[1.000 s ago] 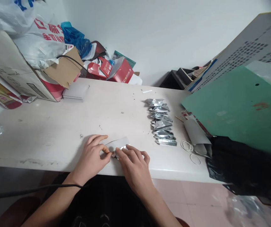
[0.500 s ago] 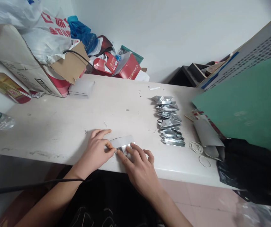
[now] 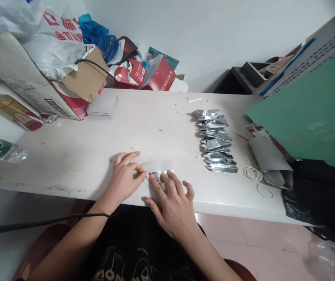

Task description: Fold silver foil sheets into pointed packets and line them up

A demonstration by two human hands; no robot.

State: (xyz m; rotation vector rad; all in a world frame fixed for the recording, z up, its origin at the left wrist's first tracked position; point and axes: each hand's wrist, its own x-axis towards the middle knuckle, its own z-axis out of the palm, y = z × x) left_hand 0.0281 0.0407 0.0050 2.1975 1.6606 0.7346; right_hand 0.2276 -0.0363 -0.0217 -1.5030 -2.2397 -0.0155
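Observation:
A small silver foil strip [image 3: 157, 167] lies flat near the front edge of the pale table [image 3: 76, 148]. My left hand [image 3: 124, 179] pinches its left end between thumb and forefinger. My right hand [image 3: 172, 203] presses its fingertips down on the strip's near edge, fingers spread. To the right, a row of several folded silver foil pieces [image 3: 216, 141] overlaps in a line running away from me.
White rubber bands [image 3: 253, 173] and a grey paper sleeve [image 3: 269, 160] lie right of the row. A green board [image 3: 310, 117] leans at the right. Cardboard box [image 3: 24, 78], plastic bags, red cartons [image 3: 155, 76] and a white pad [image 3: 101, 106] crowd the back left. Bottles [image 3: 0, 148] lie at the left.
The view has shifted, so everything sits further right and higher. My right fingers have slid along the strip's near edge and spread; my left hand keeps its pinch on the left end.

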